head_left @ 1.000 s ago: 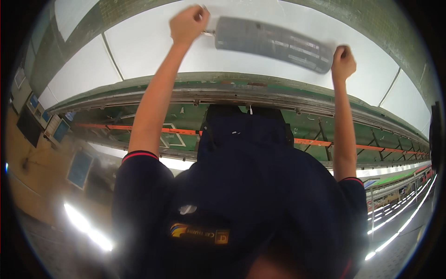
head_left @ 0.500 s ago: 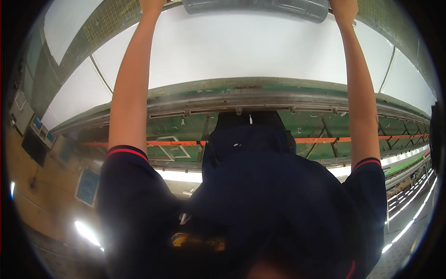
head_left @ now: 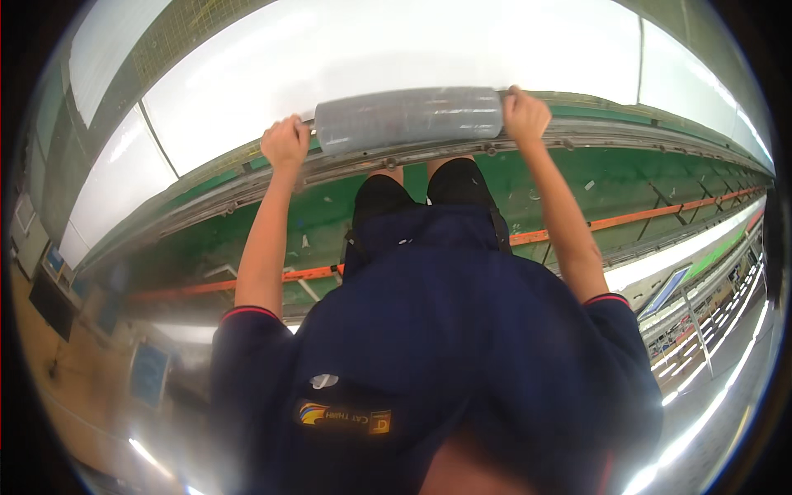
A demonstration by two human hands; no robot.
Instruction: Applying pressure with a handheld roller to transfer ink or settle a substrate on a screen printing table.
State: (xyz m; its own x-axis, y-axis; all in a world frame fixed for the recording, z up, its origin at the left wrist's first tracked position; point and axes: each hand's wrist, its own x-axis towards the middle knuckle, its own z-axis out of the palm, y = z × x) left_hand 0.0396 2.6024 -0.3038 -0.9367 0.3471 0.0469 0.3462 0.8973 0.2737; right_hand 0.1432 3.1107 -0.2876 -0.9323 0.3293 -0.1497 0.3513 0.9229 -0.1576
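A grey cylindrical roller (head_left: 408, 118) with a shiny surface lies crosswise at the near edge of a long white panel (head_left: 396, 49). My left hand (head_left: 285, 142) is closed around the handle at its left end. At the other end, my right hand (head_left: 525, 114) grips the right handle, fingers wrapped round it. Both handles are mostly hidden by my fingers. The roller partly overlaps the metal rail along the table's front edge.
A metal rail (head_left: 363, 160) with small knobs runs along the table edge. Below lies a green floor (head_left: 322, 206) with scraps, crossed by an orange bar (head_left: 627, 221). Thin dark seams divide the white surface. Blue-faced frames (head_left: 149, 373) stand at the lower left.
The roller and both my hands have come toward my body, from the far part of the white panel to its near edge. My arms are drawn in.
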